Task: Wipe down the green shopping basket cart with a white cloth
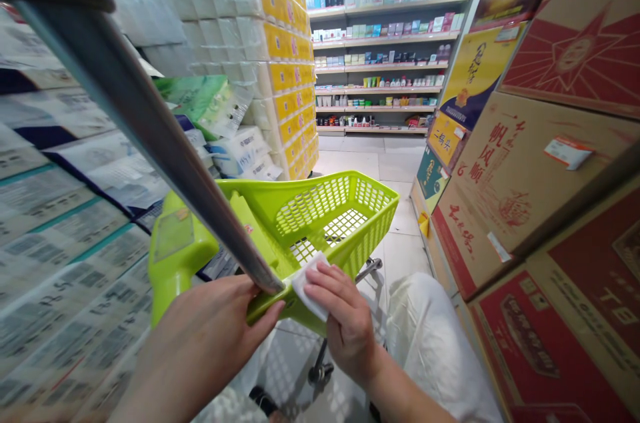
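Observation:
A lime-green shopping cart with lattice walls stands in front of me, and no goods show inside its basket. My left hand is closed around its near rim, just below the foot of a grey metal handle bar that rises to the upper left. Against the same rim, a little to the right, my right hand presses a folded white cloth or tissue. Its fingers lie over the white piece, with the thumb hidden. Below the basket a caster wheel shows.
Stacked cartons rise close on the right. On the left are packaged paper goods and a tall stack of wrapped tissue packs. Shelves with small boxes and bottles stand across the tiled floor at the back.

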### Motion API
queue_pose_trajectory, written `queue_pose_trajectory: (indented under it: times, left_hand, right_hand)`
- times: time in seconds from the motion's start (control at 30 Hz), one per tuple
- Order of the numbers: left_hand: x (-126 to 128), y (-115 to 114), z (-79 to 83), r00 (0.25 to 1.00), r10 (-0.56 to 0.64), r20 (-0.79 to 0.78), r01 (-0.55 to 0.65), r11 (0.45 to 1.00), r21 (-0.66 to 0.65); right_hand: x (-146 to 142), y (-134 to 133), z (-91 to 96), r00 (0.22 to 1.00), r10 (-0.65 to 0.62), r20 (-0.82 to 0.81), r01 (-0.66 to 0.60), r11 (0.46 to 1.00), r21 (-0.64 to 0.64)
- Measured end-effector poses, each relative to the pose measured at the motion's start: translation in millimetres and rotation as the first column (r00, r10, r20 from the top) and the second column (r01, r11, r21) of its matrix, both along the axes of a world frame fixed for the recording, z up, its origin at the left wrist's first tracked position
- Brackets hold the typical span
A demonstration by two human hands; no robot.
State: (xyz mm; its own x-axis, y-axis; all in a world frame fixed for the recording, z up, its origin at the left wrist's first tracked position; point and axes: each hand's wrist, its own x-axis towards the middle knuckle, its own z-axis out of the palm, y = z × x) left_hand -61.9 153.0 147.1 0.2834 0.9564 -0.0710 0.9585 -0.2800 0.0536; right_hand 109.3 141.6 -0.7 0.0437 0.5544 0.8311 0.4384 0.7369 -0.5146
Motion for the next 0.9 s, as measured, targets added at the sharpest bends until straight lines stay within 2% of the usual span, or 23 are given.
queue_pose_trajectory:
  times: [0.13,0.27,0.37,0.57,0.73,0.9]
  left_hand:
    - [0,0,0.3,0.995,-0.045,-0.093,0.047,0.999,0.020]
    - [0,-1,1.0,0.994,-0.032,-0.105,0.035,0.999,0.030]
    - [0,-2,2.3,0.995,-0.018,-0.097,0.020,1.000,0.015]
    - [1,-2,3.0,0.996,-0.027,-0.091,0.027,1.000,-0.007]
    - [-1,-3,2.8,0.998,-0.034,-0.060,0.033,0.999,-0.020]
    - [0,-2,4.2,1.000,-0.030,-0.008,0.030,0.999,-0.030]
  right_hand:
    - [7,4,-8.7,0.996,-0.079,-0.047,0.079,0.997,-0.004]
    - [3,-1,-9.6,0.996,-0.061,-0.072,0.061,0.998,0.002]
    - [0,-2,-11.8,0.998,-0.042,-0.056,0.043,0.999,0.029]
    - [6,8,-14.8,0.993,-0.100,-0.069,0.102,0.994,0.032]
    - [7,10,-10.0,1.000,-0.024,-0.016,0.024,1.000,0.003]
    - [16,14,-10.0,0.996,-0.090,-0.012,0.090,0.996,0.000]
